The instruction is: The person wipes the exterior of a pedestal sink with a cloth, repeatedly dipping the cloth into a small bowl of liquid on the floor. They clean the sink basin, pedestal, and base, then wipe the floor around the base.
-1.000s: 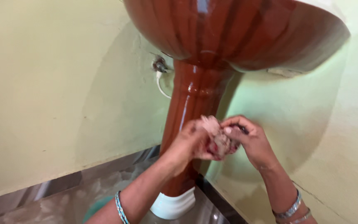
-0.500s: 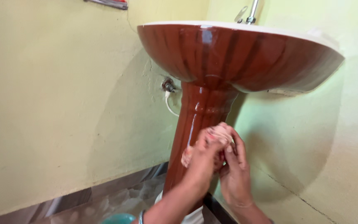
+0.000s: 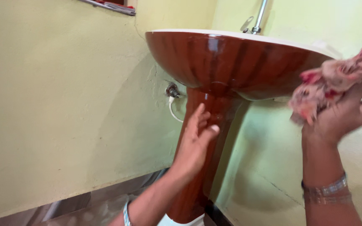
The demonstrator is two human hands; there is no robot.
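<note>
I count one glossy brown ceramic pedestal basin (image 3: 231, 58) with a white rim, standing on one matching brown column (image 3: 208, 125) in the corner of pale yellow-green plastered walls (image 3: 55, 104). My left hand (image 3: 195, 142) is open, fingers stretched flat and resting against the front of the column, holding nothing. My right hand (image 3: 348, 113) is raised at the right edge of the view, beside the bowl and apart from it, fingers clenched around one crumpled pink and beige rag (image 3: 334, 81), which bunches out above and to the left of my grip. I see two metal bangles (image 3: 325, 192) on the right wrist and one thin blue bangle (image 3: 125, 213) on the left wrist. Above the basin rim there is one chrome tap pipe (image 3: 259, 16) with a small lever beside it; what lies inside the bowl I cannot tell, since I am looking at it from below. On the wall left of the column sits one small metal valve (image 3: 172, 90) with one white hose (image 3: 173, 111) curving down from it. One white base collar (image 3: 181, 220) shows at the foot of the column, just above the grey tiled floor (image 3: 84, 209).
</note>
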